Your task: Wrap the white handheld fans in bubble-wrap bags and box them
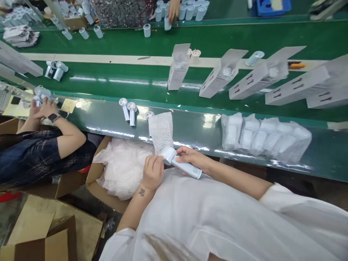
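A pale blue handheld fan [187, 168] lies tilted across my front, its round head to the left. My right hand [191, 157] is closed around the neck and upper handle. Curled fingers of my left hand [153, 170] press at the edge of the fan's head; the fingertips are partly hidden. Right behind the head, a bubble-wrap pouch [161, 130] rests over the bench edge, its lower end hidden by the fan. Two more handheld fans [132, 114] lie on the bench to the left, and a round fan grille [149, 115] shows beside the pouch.
Bagged fans [259, 136] sit in a row on the bench [195, 130] at right. Several open white boxes [179, 72] stand on the green conveyor [114, 78]. A carton of bubble-wrap pouches [125, 168] is at my left, near a co-worker's hands [45, 108]. Another person's hand [173, 11] is across the line.
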Demonstrator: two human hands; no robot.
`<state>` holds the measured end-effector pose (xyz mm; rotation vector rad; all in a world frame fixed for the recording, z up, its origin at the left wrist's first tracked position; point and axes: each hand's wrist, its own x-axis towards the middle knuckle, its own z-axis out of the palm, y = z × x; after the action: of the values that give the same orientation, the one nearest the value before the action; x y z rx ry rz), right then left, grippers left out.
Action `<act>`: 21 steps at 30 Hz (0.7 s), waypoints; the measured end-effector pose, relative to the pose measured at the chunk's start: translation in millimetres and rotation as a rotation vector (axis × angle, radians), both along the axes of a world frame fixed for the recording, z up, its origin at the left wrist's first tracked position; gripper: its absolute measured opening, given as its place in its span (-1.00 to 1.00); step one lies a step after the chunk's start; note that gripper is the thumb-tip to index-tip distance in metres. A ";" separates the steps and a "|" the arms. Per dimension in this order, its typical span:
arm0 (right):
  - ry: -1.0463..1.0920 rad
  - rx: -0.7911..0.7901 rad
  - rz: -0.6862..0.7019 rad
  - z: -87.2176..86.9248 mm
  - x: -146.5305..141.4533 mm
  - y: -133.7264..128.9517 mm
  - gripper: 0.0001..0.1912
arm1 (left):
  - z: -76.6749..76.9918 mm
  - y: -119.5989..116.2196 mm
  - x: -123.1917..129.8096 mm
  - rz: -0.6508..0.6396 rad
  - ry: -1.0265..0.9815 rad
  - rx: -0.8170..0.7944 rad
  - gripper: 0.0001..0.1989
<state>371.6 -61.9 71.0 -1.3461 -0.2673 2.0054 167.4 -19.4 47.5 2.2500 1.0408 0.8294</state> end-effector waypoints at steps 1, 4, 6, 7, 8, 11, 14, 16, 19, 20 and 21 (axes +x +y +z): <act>-0.005 0.002 -0.034 2.2 1.7 -2.1 -0.54 | -5.1 0.3 3.4 0.060 0.039 0.043 -0.81; -0.071 -0.006 -0.124 6.7 6.5 -7.2 -0.56 | -18.0 2.0 16.3 0.223 0.148 0.056 -0.82; -0.119 -0.027 -0.192 8.2 11.4 -10.0 -0.59 | -20.5 -1.3 26.9 0.201 0.191 0.017 -0.84; -0.131 -0.049 -0.231 8.6 14.7 -11.3 -0.60 | -19.6 -4.7 32.3 0.142 0.197 -0.009 -0.85; -0.132 -0.076 -0.269 8.9 18.2 -12.6 -0.62 | -17.4 -8.9 37.8 0.071 0.190 -0.042 -0.86; -0.121 -0.132 -0.365 7.7 28.1 -16.5 -0.65 | -5.8 -19.2 56.1 -0.091 0.122 -0.170 -0.85; -0.200 -0.128 -0.356 1.8 33.8 -20.4 -0.71 | 7.3 -17.0 81.3 -0.125 0.027 -0.374 -0.89; -0.214 -0.134 -0.337 -2.8 39.3 -24.5 -0.74 | 13.8 -10.6 99.4 -0.115 -0.030 -0.549 -0.89; -0.209 -0.134 -0.265 -2.1 61.3 -37.7 -0.77 | 19.6 -3.4 117.0 -0.096 -0.016 -0.732 -0.88; -0.256 -0.102 -0.208 1.4 73.0 -44.5 -0.78 | 21.5 -2.5 119.1 -0.101 0.014 -0.756 -0.88; -0.319 -0.053 -0.145 6.2 86.2 -52.1 -0.79 | 24.0 -2.1 119.8 -0.112 0.040 -0.762 -0.88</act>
<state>457.8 -114.0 77.2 -1.6695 -0.2539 1.6857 287.2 -21.6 71.5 1.6501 1.0127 0.2604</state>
